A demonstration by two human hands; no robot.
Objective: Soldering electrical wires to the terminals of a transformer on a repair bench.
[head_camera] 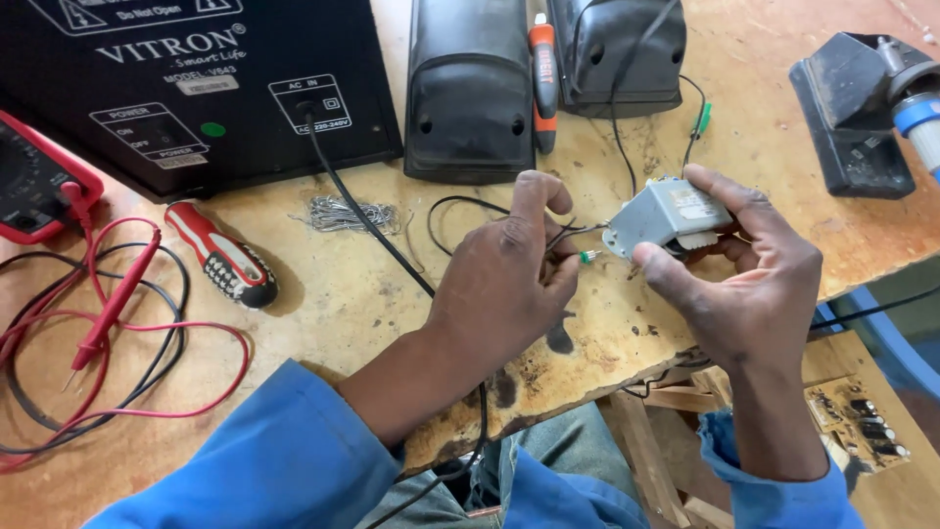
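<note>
My right hand grips a small grey metal transformer between thumb and fingers, just above the worn wooden bench. My left hand pinches the thin black wires that run out of the transformer's left side; a small green-tipped lead end sticks out between the two hands. Both sleeves are blue.
A large black amplifier box with a black mains cord stands at the back left. Two black speakers flank an orange screwdriver. A red multimeter with red and black probe leads, a red-handled screwdriver, and a solder coil lie left. A circuit board sits lower right.
</note>
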